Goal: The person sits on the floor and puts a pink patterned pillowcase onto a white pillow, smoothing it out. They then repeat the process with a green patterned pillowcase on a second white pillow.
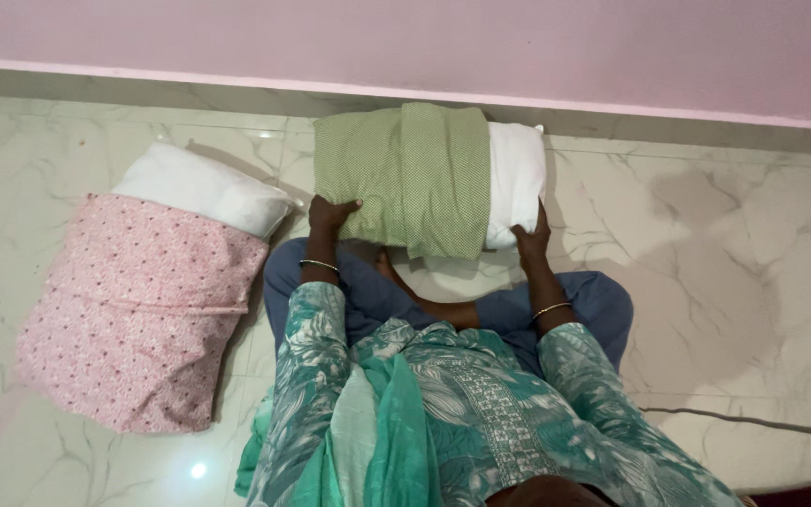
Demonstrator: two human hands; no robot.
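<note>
Hands work a green pillowcase (404, 178) over a white pillow (515, 180) lying on the floor against the wall. Left hand (330, 215) grips the cover's closed end, right hand (529, 239) clasps the bare end — judging by that, roughly a third stays uncovered. Left of this pillow lies a pink-covered pillow (133, 319), well apart.

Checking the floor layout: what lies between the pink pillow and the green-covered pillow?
In the head view, only bare marble floor separates the pink pillow from the green-covered pillow.

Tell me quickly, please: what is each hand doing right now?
Left hand: closed on the green cover at the pillow's left end.
Right hand: grips the white pillow at its bare end.
</note>
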